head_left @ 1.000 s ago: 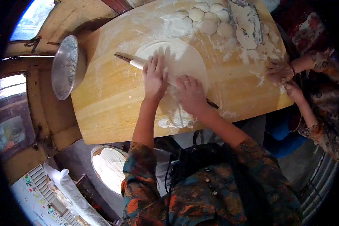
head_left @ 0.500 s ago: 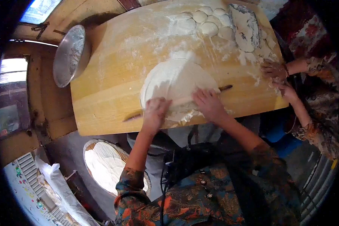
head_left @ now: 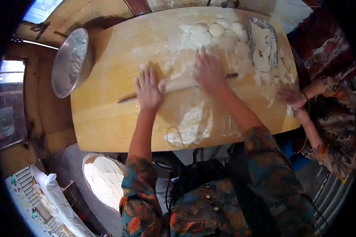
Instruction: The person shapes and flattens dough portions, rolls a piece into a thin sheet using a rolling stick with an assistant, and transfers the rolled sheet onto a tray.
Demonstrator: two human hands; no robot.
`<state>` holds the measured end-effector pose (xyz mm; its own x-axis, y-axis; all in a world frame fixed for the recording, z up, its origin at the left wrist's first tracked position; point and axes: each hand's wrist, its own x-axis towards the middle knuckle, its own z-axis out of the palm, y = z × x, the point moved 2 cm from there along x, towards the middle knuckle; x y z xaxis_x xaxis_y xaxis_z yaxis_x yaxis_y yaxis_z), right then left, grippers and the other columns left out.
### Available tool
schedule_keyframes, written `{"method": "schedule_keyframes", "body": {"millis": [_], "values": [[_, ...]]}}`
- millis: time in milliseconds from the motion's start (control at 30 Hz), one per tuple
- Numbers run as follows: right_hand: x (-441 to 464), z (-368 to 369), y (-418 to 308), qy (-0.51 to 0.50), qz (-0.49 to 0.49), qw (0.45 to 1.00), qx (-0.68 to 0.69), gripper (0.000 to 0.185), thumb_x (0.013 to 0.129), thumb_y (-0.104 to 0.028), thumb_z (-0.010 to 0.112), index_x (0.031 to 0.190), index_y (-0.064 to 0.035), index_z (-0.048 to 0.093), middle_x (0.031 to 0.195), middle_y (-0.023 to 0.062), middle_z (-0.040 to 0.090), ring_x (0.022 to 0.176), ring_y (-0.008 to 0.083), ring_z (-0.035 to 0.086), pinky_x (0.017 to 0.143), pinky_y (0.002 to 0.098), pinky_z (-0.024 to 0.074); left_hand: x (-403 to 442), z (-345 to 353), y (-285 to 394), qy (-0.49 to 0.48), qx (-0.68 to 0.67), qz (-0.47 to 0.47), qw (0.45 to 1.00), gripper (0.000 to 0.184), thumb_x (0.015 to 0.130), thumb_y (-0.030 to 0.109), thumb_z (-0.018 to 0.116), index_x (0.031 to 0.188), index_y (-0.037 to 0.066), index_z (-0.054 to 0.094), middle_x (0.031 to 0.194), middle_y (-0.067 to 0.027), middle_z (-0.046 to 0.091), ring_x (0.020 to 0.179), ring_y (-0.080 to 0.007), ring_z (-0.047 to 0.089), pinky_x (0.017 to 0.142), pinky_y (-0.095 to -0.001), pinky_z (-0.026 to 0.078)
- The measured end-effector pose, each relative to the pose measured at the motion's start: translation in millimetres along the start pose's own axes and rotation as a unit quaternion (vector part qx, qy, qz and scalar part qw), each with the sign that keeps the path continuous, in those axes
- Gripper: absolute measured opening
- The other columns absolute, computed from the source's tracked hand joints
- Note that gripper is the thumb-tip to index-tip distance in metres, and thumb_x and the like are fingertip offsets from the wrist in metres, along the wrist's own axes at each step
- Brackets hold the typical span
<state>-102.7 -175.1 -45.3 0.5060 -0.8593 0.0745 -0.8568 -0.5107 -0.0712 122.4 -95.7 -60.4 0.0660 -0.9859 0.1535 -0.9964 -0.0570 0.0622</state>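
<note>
A thin dark-ended rolling pin (head_left: 127, 98) lies slantwise over the floured wooden table, with pale dough (head_left: 180, 82) wrapped around its middle. On the left part of the roll my left hand (head_left: 149, 90) rests flat, its fingers stretched forward and apart. Farther right, my right hand (head_left: 210, 73) lies over the roll with fingers extended, slightly blurred. The pin's right tip shows beyond that hand. Loose flour (head_left: 190, 128) is scattered on the table between my forearms and the roll.
Several round dough pieces (head_left: 216, 29) lie at the back, beside a floury dark-edged slab (head_left: 263, 45). A metal bowl (head_left: 70, 63) stands at the left edge. Another person's hands (head_left: 292, 96) are at the right edge. Below the table, a round tray holds flat dough (head_left: 105, 179).
The wide dough sheet has become wrapped around the pin. Both my hands and the pin have moved forward, away from the near edge, since half a second ago. My left hand's fingers have stretched out.
</note>
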Motion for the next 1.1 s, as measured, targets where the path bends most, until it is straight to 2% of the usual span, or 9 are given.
{"method": "schedule_keyframes", "body": {"millis": [133, 233, 300, 367, 467, 567, 667, 833, 1100], "values": [[-114, -12, -5, -0.163, -0.098, 0.976, 0.104, 0.069, 0.080, -0.039, 0.064, 0.136, -0.0039, 0.044, 0.144, 0.0162, 0.039, 0.132, 0.0326, 0.037, 0.110, 0.0527, 0.0229, -112, -28, 18, -0.107, -0.177, 0.030, 0.978, 0.076, 0.084, 0.026, 0.061, 0.148, 0.007, 0.025, 0.153, -0.0162, 0.025, 0.142, -0.0348, 0.022, 0.115, -0.0499, 0.014], [-120, 11, -12, -0.116, -0.132, 0.983, -0.063, 0.069, 0.079, -0.032, 0.067, 0.137, -0.0043, 0.043, 0.145, 0.0165, 0.038, 0.132, 0.0327, 0.037, 0.110, 0.0535, 0.0239, -114, -22, 8, -0.156, -0.162, 0.053, 0.973, 0.075, 0.084, 0.028, 0.060, 0.148, 0.009, 0.025, 0.154, -0.0159, 0.024, 0.142, -0.0355, 0.023, 0.114, -0.0531, 0.014], [-39, 7, 5, 0.042, -0.104, 0.993, 0.042, 0.060, 0.084, -0.031, 0.062, 0.135, -0.0044, 0.045, 0.142, 0.0163, 0.042, 0.129, 0.0325, 0.041, 0.107, 0.0511, 0.0285, -38, -9, -22, -0.020, -0.053, 0.070, 0.996, 0.067, 0.091, 0.037, 0.050, 0.147, 0.009, 0.028, 0.153, -0.0126, 0.029, 0.141, -0.0324, 0.025, 0.114, -0.0543, 0.012], [52, 5, 29, 0.111, -0.006, 0.992, -0.056, 0.050, 0.086, -0.027, 0.056, 0.131, -0.0073, 0.048, 0.134, 0.0154, 0.049, 0.116, 0.0340, 0.049, 0.100, 0.0457, 0.0373, 40, -6, -60, 0.038, -0.043, -0.012, 0.998, 0.056, 0.097, 0.037, 0.043, 0.143, 0.007, 0.034, 0.147, -0.0133, 0.038, 0.137, -0.0310, 0.032, 0.112, -0.0537, 0.015], [69, -24, 49, 0.093, -0.009, 0.982, 0.164, 0.050, 0.086, -0.029, 0.058, 0.129, -0.0068, 0.049, 0.126, 0.0180, 0.052, 0.112, 0.0355, 0.051, 0.097, 0.0437, 0.0405, 72, -16, -96, 0.039, -0.081, -0.017, 0.996, 0.052, 0.098, 0.039, 0.041, 0.140, 0.009, 0.040, 0.141, -0.0138, 0.044, 0.132, -0.0314, 0.038, 0.110, -0.0523, 0.019], [58, -12, 62, 0.005, -0.017, 0.997, 0.078, 0.051, 0.086, -0.031, 0.061, 0.128, -0.0050, 0.049, 0.123, 0.0190, 0.052, 0.113, 0.0363, 0.050, 0.096, 0.0444, 0.0417, 65, -1, -113, 0.021, -0.033, -0.008, 0.999, 0.048, 0.096, 0.037, 0.046, 0.136, 0.010, 0.044, 0.135, -0.0129, 0.048, 0.125, -0.0303, 0.043, 0.108, -0.0504, 0.025], [47, 1, 66, 0.120, -0.079, 0.987, 0.067, 0.051, 0.085, -0.031, 0.062, 0.128, -0.0053, 0.049, 0.120, 0.0180, 0.054, 0.109, 0.0362, 0.051, 0.094, 0.0449, 0.0423, 53, -2, -106, 0.020, 0.017, -0.021, 0.999, 0.048, 0.093, 0.034, 0.051, 0.134, 0.010, 0.046, 0.130, -0.0126, 0.051, 0.123, -0.0305, 0.045, 0.107, -0.0503, 0.026], [0, 11, 62, 0.030, -0.031, 0.999, 0.016, 0.053, 0.084, -0.029, 0.063, 0.128, -0.0032, 0.049, 0.120, 0.0168, 0.053, 0.110, 0.0355, 0.050, 0.096, 0.0464, 0.0403, 0, -14, -94, 0.001, -0.016, -0.024, 1.000, 0.051, 0.087, 0.032, 0.058, 0.131, 0.010, 0.047, 0.122, -0.0134, 0.053, 0.120, -0.0311, 0.046, 0.107, -0.0510, 0.027], [-141, -3, 31, 0.007, -0.055, 0.997, 0.047, 0.051, 0.082, -0.027, 0.064, 0.126, -0.0029, 0.051, 0.121, 0.0151, 0.052, 0.111, 0.0343, 0.049, 0.098, 0.0452, 0.0384, -139, -37, -81, -0.016, -0.014, -0.017, 1.000, 0.053, 0.086, 0.023, 0.058, 0.134, 0.008, 0.044, 0.130, -0.0174, 0.049, 0.126, -0.0331, 0.042, 0.106, -0.0499, 0.029]]}}
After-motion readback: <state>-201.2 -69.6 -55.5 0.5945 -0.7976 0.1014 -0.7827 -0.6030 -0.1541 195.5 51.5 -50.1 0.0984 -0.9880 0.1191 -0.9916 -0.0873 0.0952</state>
